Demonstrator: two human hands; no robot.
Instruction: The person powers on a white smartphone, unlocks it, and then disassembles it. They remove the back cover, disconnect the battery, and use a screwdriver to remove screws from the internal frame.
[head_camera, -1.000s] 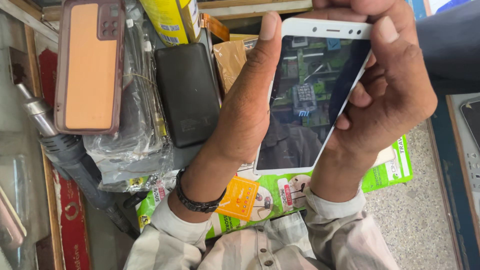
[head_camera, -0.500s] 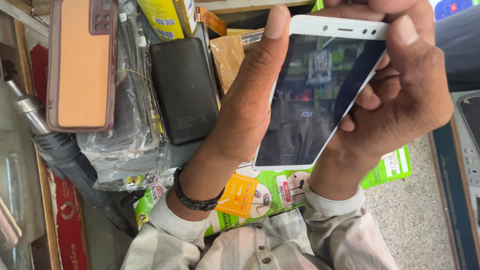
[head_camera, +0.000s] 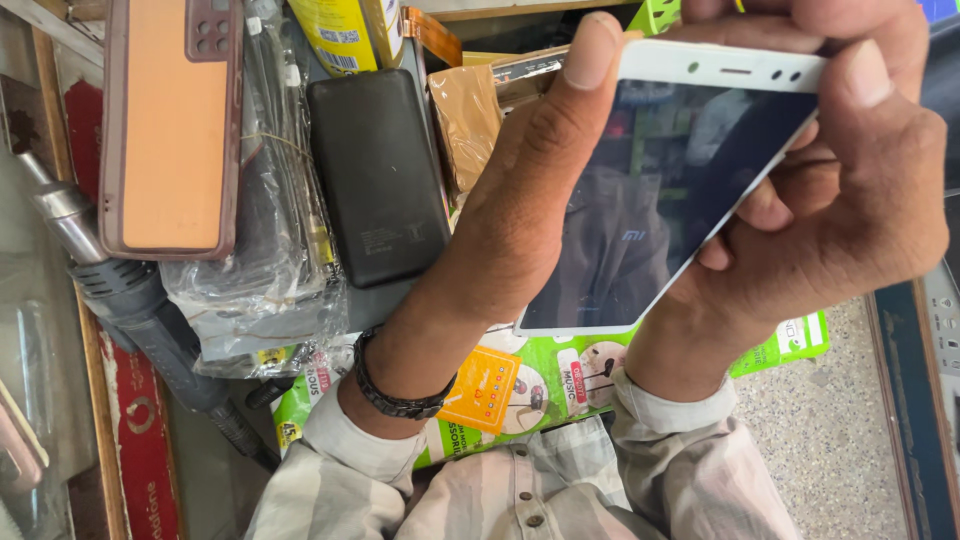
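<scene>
A white smartphone (head_camera: 655, 190) with a dark, reflective screen is held up in front of me with both hands. My left hand (head_camera: 515, 210) grips its left edge, thumb pressed near the top left corner. My right hand (head_camera: 850, 190) wraps the right edge and the back, thumb on the top right corner. A dark bracelet (head_camera: 395, 395) circles my left wrist. Striped shirt sleeves cover both forearms at the bottom.
An orange-backed phone in a case (head_camera: 170, 125) lies at the upper left on plastic bags (head_camera: 265, 270). A black power bank (head_camera: 380, 175) lies beside it. A yellow can (head_camera: 345, 35) stands at the top. Green accessory packets (head_camera: 540, 385) lie below. A hot-air tool (head_camera: 130, 300) runs along the left.
The white phone and both hands have shifted up and to the right in view. The screen now looks darker, with a small logo showing near its middle.
</scene>
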